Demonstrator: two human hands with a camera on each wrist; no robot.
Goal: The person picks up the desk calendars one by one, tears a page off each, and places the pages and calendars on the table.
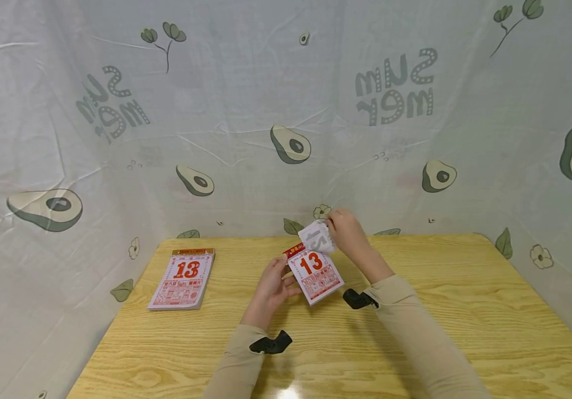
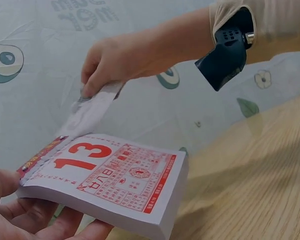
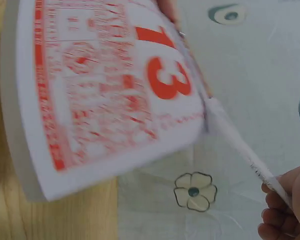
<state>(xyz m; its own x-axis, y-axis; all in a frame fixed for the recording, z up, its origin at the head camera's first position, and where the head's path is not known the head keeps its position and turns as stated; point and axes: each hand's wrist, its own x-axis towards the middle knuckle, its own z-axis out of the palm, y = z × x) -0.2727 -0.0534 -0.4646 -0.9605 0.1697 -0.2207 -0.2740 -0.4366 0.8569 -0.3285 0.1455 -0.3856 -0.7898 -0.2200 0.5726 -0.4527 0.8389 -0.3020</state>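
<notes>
My left hand [image 1: 272, 285] grips a thick tear-off calendar [image 1: 317, 277] by its left side near the red header, thumb on top and fingers spread beneath. A red 13 shows on its top page, and the block is tilted in the left wrist view. My right hand [image 1: 347, 235] pinches a thin calendar sheet [image 2: 92, 112] by its loose end. That sheet is pulled up and back past the header, its far end still at the binding strip [image 2: 42, 156]. In the right wrist view the sheet [image 3: 245, 147] is stretched taut from the header edge to the fingers.
A second tear-off calendar [image 1: 182, 282], also reading 13, lies flat at the left of the wooden table [image 1: 445, 321]. A pale curtain [image 1: 246, 100] printed with avocados hangs behind and along both sides. Black wrist cameras [image 1: 271, 343] sit at both sleeves.
</notes>
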